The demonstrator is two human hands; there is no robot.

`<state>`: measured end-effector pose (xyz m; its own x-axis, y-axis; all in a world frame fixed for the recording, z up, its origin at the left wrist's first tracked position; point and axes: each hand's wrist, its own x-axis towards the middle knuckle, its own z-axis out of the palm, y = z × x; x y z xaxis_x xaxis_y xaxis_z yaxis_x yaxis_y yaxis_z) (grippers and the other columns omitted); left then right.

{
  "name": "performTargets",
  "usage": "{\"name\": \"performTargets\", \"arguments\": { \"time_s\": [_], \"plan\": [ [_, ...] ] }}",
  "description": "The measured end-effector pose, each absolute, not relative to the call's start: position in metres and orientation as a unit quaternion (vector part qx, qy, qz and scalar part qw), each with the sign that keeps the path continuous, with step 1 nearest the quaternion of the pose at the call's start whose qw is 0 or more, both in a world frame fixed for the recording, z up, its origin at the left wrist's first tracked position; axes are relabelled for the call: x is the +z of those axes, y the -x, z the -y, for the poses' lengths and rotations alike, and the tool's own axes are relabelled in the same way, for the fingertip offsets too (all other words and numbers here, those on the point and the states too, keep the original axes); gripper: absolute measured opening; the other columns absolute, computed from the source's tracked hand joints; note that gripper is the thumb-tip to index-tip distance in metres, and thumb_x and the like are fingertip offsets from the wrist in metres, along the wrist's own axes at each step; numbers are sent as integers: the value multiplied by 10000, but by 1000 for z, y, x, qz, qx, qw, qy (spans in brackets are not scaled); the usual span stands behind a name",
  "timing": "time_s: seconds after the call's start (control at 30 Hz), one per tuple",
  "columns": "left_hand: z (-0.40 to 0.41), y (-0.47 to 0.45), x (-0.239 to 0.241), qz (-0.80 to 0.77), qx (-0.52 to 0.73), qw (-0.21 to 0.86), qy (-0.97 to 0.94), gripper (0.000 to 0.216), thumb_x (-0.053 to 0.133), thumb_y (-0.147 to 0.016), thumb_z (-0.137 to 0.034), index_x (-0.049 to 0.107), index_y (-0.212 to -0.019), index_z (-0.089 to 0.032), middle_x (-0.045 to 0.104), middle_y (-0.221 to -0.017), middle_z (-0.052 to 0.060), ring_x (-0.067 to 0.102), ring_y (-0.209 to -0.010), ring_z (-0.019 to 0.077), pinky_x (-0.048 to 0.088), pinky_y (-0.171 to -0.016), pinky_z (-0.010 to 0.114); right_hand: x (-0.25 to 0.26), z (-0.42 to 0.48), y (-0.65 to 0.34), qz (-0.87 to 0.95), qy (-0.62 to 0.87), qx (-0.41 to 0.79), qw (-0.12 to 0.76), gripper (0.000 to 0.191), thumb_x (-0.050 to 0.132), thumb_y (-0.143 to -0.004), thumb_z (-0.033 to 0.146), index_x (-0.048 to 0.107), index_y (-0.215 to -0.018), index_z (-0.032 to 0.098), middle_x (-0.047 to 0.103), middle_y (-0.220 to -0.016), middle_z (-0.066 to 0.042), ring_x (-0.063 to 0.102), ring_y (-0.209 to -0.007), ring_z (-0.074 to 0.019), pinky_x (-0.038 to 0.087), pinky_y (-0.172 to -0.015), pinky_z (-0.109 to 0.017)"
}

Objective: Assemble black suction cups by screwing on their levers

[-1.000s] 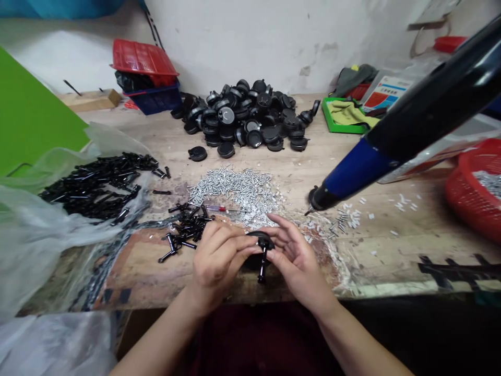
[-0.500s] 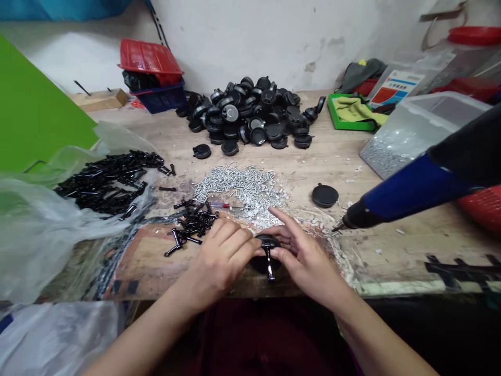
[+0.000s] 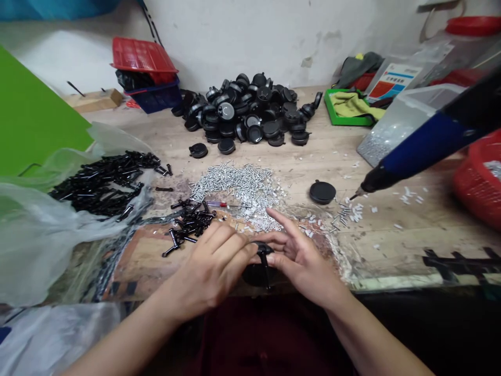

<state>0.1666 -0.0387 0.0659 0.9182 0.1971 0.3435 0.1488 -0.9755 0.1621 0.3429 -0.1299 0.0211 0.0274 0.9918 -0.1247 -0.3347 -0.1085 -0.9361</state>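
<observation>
At the table's front edge, my left hand point(image 3: 217, 263) has its fingers closed on the left side of a round black disc-like part point(image 3: 256, 275). A short glossy black lever point(image 3: 265, 265) stands out from this part and points toward me. My right hand point(image 3: 307, 256) holds the right side, thumb against it near the lever, index finger stretched away. The fingers hide much of the part. Just beyond the hands lie a heap of small silver screws point(image 3: 235, 183), white bits point(image 3: 256, 216) and loose black levers point(image 3: 193, 222).
A blue electric screwdriver point(image 3: 418, 151) hangs at right, tip over the table. Many round black parts point(image 3: 250, 112) are heaped at the back; one disc point(image 3: 322, 192) lies alone. A plastic bag of black levers point(image 3: 102, 183) is at left, a red basket point(image 3: 479, 183) at right.
The lever and round part have shifted slightly left and down between my hands, and the lever's far end looks darker. The screwdriver has swung up and right, uncovering screws and white bits.
</observation>
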Motion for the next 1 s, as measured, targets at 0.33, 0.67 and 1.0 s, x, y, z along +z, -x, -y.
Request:
{"name": "performTargets", "arguments": {
  "time_s": [0.33, 0.67, 1.0],
  "plan": [
    [60, -170, 52, -286, 332, 175, -882, 274, 561, -873, -157, 557, -1142, -210, 593, -1053, 71, 530, -1007, 196, 442, -874, 351, 8, 125, -329, 233, 326, 639, 657, 714, 730, -730, 185, 381, -1340, 310, 664, -1057, -33, 655, -856, -121, 526, -738, -227],
    [71, -166, 32, -192, 321, 51, -926, 374, 596, -840, -120, 555, -1209, -163, 639, -1130, 116, 574, -1082, 235, 412, -999, 454, 6, 127, -328, 236, 339, 631, 657, 695, 704, -745, 136, 385, -1340, 304, 662, -1079, -33, 650, -929, -129, 515, -797, -233],
    [81, -170, 31, -215, 374, 140, -891, 399, 588, -778, 39, 587, -1138, -131, 635, -1167, 116, 549, -1135, 223, 446, -982, 398, 4, 125, -322, 275, 353, 587, 674, 660, 692, -764, 130, 408, -1329, 318, 666, -1054, -1, 638, -951, -99, 492, -831, -202]
  ]
}}
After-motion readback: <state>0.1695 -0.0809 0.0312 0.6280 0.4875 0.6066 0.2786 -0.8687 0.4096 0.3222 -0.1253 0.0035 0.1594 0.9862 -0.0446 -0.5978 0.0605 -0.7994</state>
